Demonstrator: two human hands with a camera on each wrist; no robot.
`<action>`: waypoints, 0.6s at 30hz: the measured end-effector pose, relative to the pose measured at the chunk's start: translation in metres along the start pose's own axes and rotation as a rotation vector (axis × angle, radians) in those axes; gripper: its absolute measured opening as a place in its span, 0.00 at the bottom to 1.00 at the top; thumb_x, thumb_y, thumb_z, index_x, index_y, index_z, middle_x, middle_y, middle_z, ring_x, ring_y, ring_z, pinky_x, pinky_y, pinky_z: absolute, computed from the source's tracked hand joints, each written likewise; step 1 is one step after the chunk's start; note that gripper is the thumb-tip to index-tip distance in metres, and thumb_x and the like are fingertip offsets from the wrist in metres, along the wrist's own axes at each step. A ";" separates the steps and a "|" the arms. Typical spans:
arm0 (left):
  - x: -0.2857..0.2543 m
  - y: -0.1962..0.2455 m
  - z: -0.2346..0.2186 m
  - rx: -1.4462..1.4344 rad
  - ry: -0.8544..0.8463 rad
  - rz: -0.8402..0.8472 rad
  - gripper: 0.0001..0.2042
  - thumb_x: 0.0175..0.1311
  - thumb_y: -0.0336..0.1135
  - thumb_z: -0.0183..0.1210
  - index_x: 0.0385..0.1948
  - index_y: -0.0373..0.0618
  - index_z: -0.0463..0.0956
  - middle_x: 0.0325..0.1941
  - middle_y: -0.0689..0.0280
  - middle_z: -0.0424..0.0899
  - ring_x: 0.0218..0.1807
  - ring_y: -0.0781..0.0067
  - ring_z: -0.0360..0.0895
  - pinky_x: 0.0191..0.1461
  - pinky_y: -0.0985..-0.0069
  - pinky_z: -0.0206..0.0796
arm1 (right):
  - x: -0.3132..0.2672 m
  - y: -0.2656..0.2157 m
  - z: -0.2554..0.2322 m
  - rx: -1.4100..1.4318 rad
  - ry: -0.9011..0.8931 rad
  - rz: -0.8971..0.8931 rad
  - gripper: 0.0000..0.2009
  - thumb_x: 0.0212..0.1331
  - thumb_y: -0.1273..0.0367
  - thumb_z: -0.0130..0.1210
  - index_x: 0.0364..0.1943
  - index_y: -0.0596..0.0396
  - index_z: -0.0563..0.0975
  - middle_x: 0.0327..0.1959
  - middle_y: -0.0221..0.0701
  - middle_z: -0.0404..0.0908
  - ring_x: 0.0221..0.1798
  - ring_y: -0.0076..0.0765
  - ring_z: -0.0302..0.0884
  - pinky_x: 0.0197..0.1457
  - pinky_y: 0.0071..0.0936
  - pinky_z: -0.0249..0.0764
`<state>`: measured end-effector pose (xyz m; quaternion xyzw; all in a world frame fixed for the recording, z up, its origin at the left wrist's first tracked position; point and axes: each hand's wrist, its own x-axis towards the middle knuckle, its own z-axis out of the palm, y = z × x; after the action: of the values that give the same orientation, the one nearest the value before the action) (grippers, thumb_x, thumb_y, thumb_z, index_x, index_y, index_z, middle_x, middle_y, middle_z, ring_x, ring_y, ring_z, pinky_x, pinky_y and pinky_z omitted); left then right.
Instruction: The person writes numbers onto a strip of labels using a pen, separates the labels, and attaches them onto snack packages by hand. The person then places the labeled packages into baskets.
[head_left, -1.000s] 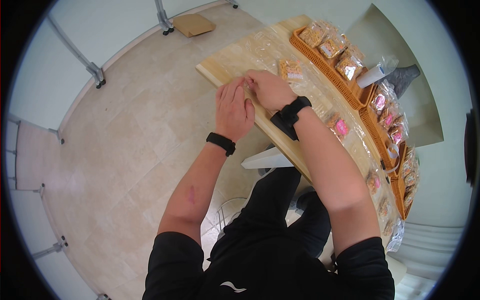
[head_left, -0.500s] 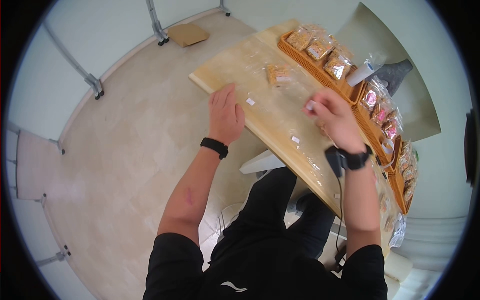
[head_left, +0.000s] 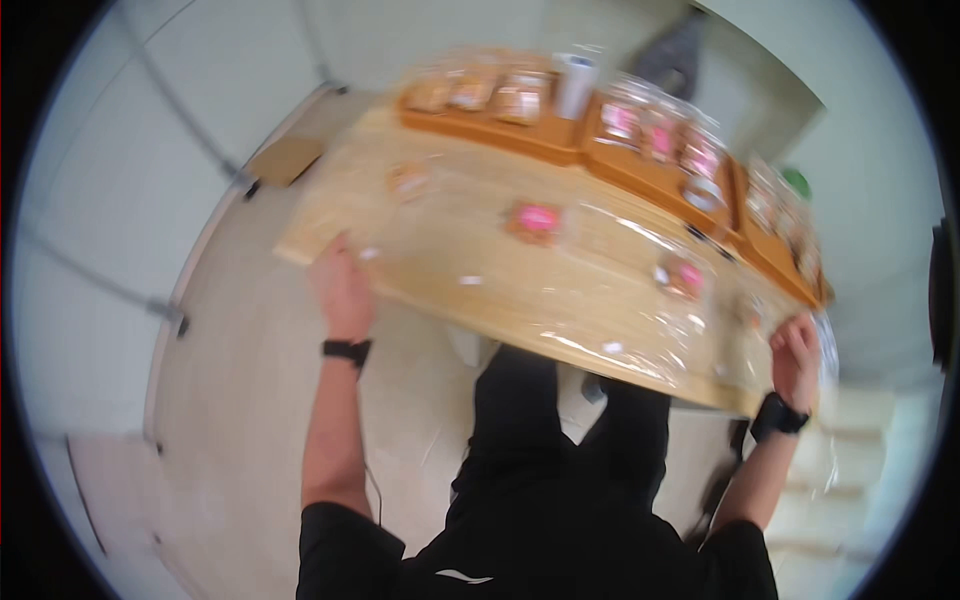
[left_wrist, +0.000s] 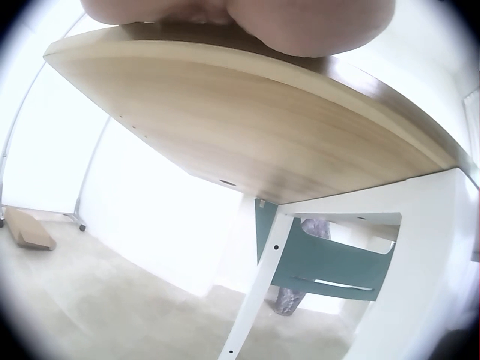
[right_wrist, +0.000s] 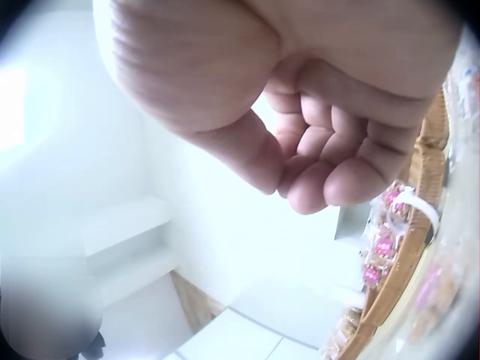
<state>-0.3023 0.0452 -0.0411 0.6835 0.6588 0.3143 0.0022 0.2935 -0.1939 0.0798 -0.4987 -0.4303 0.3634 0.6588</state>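
In the head view my left hand (head_left: 342, 290) rests at the table's left front corner. Its palm base and thumb show at the top of the left wrist view, over the wooden edge (left_wrist: 247, 64). My right hand (head_left: 795, 358) hangs by the table's right end. In the right wrist view its fingers (right_wrist: 352, 180) curl loosely towards the thumb, with nothing visible between them. Across the tabletop (head_left: 430, 240) lie a clear bag with a pink label (head_left: 538, 222), another pink-labelled bag (head_left: 682, 278), a blurred snack bag (head_left: 408, 180) and small white slips, one slip (head_left: 470, 281) near the front edge.
Wicker trays (head_left: 545, 143) of bagged snacks line the table's back edge. A white roll (head_left: 575, 90) stands in one tray, and a roll of tape (head_left: 703, 193) lies in another. A brown cardboard piece (head_left: 285, 162) lies on the floor behind the left end. White table legs (left_wrist: 435, 225) stand below.
The head view has turned to the right. My right hand, with a small white piece at its fingers half a second ago, has swung to the table's right end. The left hand stays by the left corner.
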 end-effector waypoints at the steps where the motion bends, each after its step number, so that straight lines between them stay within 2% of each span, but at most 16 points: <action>1: -0.002 -0.005 0.009 -0.034 0.117 0.124 0.16 0.61 0.23 0.52 0.51 0.33 0.75 0.56 0.49 0.79 0.57 0.44 0.73 0.63 0.56 0.62 | -0.010 0.004 -0.017 0.062 0.112 0.024 0.07 0.65 0.71 0.59 0.37 0.53 0.72 0.30 0.25 0.71 0.32 0.23 0.68 0.39 0.21 0.66; 2: -0.005 -0.014 0.015 -0.067 0.238 0.236 0.17 0.62 0.22 0.51 0.53 0.33 0.74 0.56 0.49 0.79 0.57 0.43 0.73 0.63 0.56 0.63 | -0.017 0.005 -0.015 0.016 0.137 0.048 0.05 0.66 0.72 0.59 0.37 0.53 0.72 0.30 0.24 0.72 0.33 0.23 0.70 0.40 0.21 0.67; 5: -0.005 -0.005 0.003 -0.049 0.226 0.302 0.17 0.62 0.22 0.50 0.54 0.32 0.74 0.59 0.48 0.78 0.59 0.44 0.72 0.65 0.56 0.62 | -0.023 0.016 -0.009 -0.025 0.119 0.123 0.03 0.65 0.74 0.57 0.36 0.53 0.74 0.31 0.24 0.76 0.34 0.22 0.74 0.40 0.20 0.70; 9: -0.010 0.000 -0.005 0.033 0.215 0.298 0.17 0.61 0.21 0.50 0.53 0.31 0.73 0.63 0.48 0.75 0.63 0.44 0.70 0.68 0.56 0.59 | -0.018 0.018 0.018 -0.320 0.024 0.180 0.03 0.63 0.77 0.58 0.35 0.54 0.76 0.29 0.21 0.76 0.32 0.19 0.73 0.39 0.20 0.72; 11: -0.009 0.010 -0.008 0.068 0.213 0.289 0.17 0.60 0.21 0.50 0.52 0.31 0.73 0.64 0.49 0.74 0.64 0.44 0.69 0.68 0.56 0.59 | -0.007 0.018 0.042 -0.436 -0.091 0.160 0.03 0.62 0.75 0.60 0.37 0.55 0.78 0.30 0.21 0.75 0.33 0.18 0.72 0.39 0.20 0.72; 13: -0.011 0.030 -0.013 0.047 0.232 0.298 0.13 0.60 0.23 0.52 0.46 0.32 0.74 0.65 0.49 0.73 0.66 0.44 0.67 0.68 0.55 0.58 | 0.009 0.016 0.067 -0.704 -0.208 0.008 0.07 0.58 0.73 0.63 0.39 0.56 0.79 0.31 0.26 0.76 0.34 0.26 0.75 0.40 0.25 0.74; 15: -0.018 0.066 -0.012 0.010 0.227 0.309 0.12 0.59 0.23 0.52 0.45 0.32 0.74 0.65 0.50 0.74 0.66 0.44 0.67 0.69 0.55 0.58 | 0.025 0.012 0.095 -0.931 -0.298 -0.164 0.10 0.53 0.72 0.63 0.40 0.55 0.80 0.35 0.34 0.77 0.41 0.39 0.78 0.45 0.34 0.76; 16: -0.023 0.087 -0.010 -0.033 0.220 0.311 0.12 0.59 0.23 0.53 0.44 0.32 0.73 0.65 0.50 0.74 0.66 0.44 0.68 0.69 0.55 0.58 | 0.033 0.020 0.103 -0.924 -0.296 -0.167 0.10 0.53 0.72 0.63 0.40 0.55 0.80 0.35 0.34 0.77 0.41 0.39 0.78 0.45 0.34 0.76; 18: -0.034 0.128 -0.003 -0.128 0.167 0.423 0.14 0.57 0.23 0.54 0.46 0.32 0.73 0.65 0.51 0.74 0.65 0.44 0.68 0.69 0.54 0.57 | 0.047 0.046 0.117 -1.028 -0.296 -0.378 0.10 0.52 0.70 0.61 0.39 0.55 0.81 0.39 0.38 0.79 0.48 0.47 0.78 0.51 0.42 0.76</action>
<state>-0.1865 -0.0036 0.0001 0.7764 0.4776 0.4044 -0.0747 0.2000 -0.0997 0.0600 -0.6132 -0.7216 0.0491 0.3177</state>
